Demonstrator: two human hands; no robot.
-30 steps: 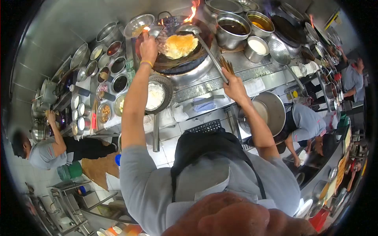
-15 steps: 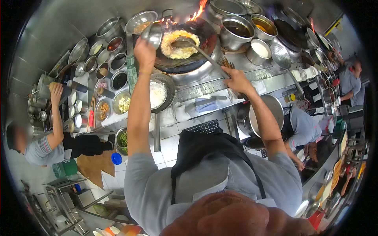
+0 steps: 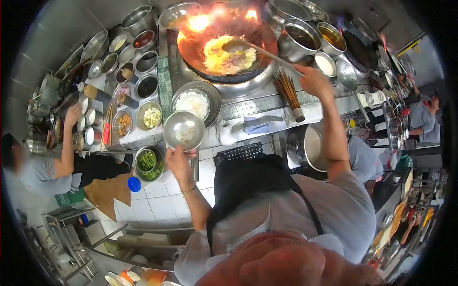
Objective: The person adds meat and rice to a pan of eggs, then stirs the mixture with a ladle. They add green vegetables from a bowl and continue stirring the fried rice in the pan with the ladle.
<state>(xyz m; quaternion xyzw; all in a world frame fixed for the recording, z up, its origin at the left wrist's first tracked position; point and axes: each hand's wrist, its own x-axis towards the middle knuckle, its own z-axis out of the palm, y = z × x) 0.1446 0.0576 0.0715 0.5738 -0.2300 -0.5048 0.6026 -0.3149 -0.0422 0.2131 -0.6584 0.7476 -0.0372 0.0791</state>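
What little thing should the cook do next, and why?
Maybe stir the yellow, egg-like food in the round metal wok with the long-handled metal ladle: the right hand holds it there, and orange flames flare close behind.

A dark, round-bottomed wok (image 3: 264,44) sits level, its inner wall glowing orange. Inside spreads a loose, yellow-and-white mass of egg (image 3: 218,56), soft and uneven at the edges. A long-handled metal ladle (image 3: 273,55) slants in from the right, its head on the egg. A shiny steel bowl (image 3: 184,125), mouth up, holds small pale bits, well apart from the wok.
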